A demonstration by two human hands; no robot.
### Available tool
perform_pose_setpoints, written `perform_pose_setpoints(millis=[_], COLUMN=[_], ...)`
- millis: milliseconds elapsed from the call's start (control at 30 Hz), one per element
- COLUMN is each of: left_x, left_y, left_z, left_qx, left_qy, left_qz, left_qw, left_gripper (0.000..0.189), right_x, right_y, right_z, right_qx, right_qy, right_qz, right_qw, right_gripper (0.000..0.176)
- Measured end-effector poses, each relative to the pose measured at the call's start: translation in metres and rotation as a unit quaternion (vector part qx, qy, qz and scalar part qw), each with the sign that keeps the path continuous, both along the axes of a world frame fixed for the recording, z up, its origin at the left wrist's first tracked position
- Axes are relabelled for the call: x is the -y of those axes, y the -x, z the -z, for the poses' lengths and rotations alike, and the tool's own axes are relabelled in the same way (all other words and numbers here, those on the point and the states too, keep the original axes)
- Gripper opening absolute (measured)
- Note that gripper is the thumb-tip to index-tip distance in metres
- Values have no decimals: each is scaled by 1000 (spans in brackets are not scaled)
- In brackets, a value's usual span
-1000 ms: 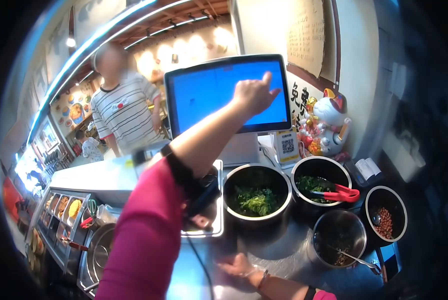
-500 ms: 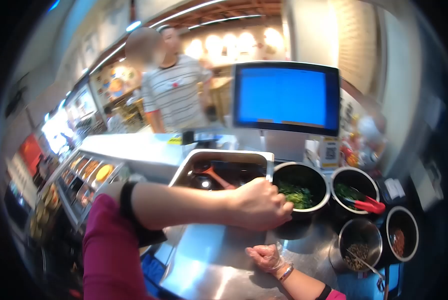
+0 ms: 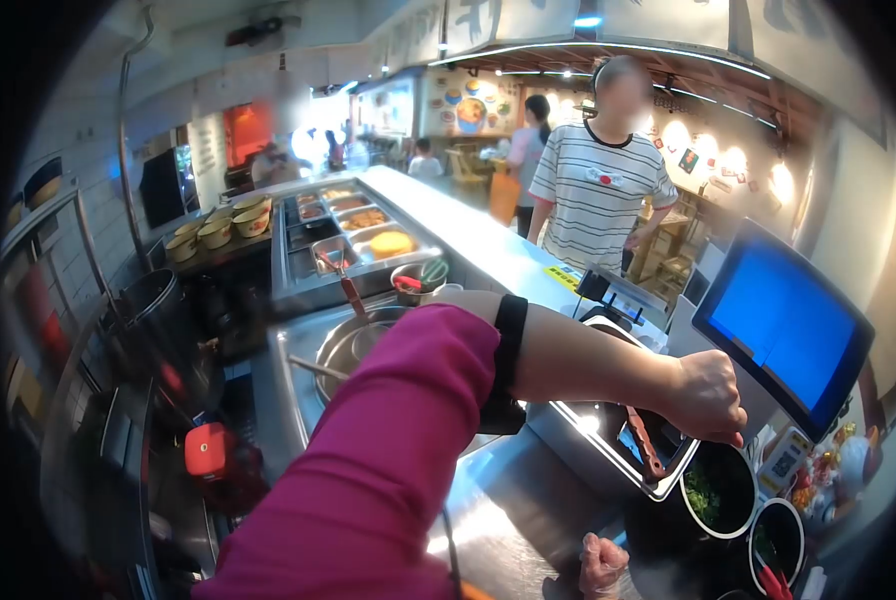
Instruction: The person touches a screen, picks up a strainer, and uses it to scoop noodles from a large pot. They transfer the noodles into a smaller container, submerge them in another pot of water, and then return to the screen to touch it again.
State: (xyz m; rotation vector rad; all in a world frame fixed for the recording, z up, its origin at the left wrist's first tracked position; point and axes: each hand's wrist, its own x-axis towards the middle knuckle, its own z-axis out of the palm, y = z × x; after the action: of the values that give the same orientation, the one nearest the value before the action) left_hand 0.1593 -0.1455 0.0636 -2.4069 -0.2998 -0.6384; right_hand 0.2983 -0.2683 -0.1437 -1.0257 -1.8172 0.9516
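My left hand [image 3: 706,398] is bare and closed in a fist, fingers curled down, held over the right end of a metal tray [image 3: 658,492]. Whatever those fingers hold, if anything, is hidden. A utensil with a reddish-brown handle [image 3: 645,440] lies in the tray's dark contents, just below that wrist. Close by stands a dark pot with a white rim [image 3: 753,500], with chopped greens [image 3: 703,498] inside. At the bottom edge, my right hand [image 3: 603,567], in a clear plastic glove, is closed above the steel counter [image 3: 508,500] with nothing showing in it.
A monitor [image 3: 783,325] stands beyond my left hand. A second pot [image 3: 800,535] with red-handled tongs [image 3: 773,582] is at lower right. Food trays [image 3: 353,230], a large pan [image 3: 333,345] and stacked bowls [image 3: 218,230] lie leftward. A person in a striped shirt [image 3: 598,195] faces the counter.
The view has swung left, so the monitor and pots now sit farther right and lower. My left fist has shifted from the greens pot's edge to over the tray's end. Both hands remain closed.
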Motion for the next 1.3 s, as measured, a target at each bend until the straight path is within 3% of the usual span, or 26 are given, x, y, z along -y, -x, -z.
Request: perform_pose_setpoints(millis=[200, 467, 533, 600, 667, 733, 833, 933, 967, 1033, 1100, 1133, 1200, 1233, 1267, 1300], left_x=[-11, -12, -15, -16, -17, -15, -26, -56, -67, -98, -109, -117, -135, -143, -145, -146], left_y=[-9, -28, -30, -32, -33, -35, -37, -37, -43, -54, -62, -69, -81, -89, -99, -110], left_z=[8, -4, -2, -1, 0, -4, -2, -1, 0, 8, -1, -7, -16, -18, -22, -25], left_qx=[36, 5, 10, 5, 24, -11, -7, 79, 89, 137, 86, 97, 79, 72, 68, 71], left_qy=[4, 116, 89, 96, 77, 129, 84, 62, 44, 1, 64, 155, 173, 149, 149, 159], left_qz=[4, -32, -4, -23, -12, -69, -81, -23, -125, -178, -308, -351, -361, -357, -352, -357], left_qw=[999, 993, 996, 995, 997, 989, 993, 995, 987, 974, 945, 918, 913, 919, 922, 918], left_gripper=[33, 32, 32, 33, 35, 30, 29, 13, 18, 50, 68, 72, 71, 72, 72, 73], right_x=[-6, -2, -7, -16, -15, -15, -13, -15, -11, -8, -10, -9, -10, -13, -16, -18], right_y=[-1, -4, -2, 1, 0, -2, -2, -3, -2, -1, -1, -1, -1, -1, -2, -3], right_z=[13, -1, 13, 32, 28, 27, 26, 26, 20, 15, 17, 18, 19, 38, 39, 40], right_qx=[11, 68, 62, -38, -46, 7, 30, 82, 76, 81, 103, 101, 59, 50, 48, 77], right_qy=[-17, 59, 42, -42, -19, -57, -57, -130, -72, -13, 29, 32, 48, -98, -97, -165], right_qz=[-7, 7, 17, 7, 22, 15, 32, -15, -10, 5, 3, 12, 1, 18, 24, 17], right_qw=[1000, 996, 997, 998, 999, 998, 997, 988, 994, 997, 994, 994, 997, 994, 994, 983], right_gripper=[35, 33, 33, 40, 38, 37, 37, 33, 33, 34, 33, 33, 31, 26, 26, 23])
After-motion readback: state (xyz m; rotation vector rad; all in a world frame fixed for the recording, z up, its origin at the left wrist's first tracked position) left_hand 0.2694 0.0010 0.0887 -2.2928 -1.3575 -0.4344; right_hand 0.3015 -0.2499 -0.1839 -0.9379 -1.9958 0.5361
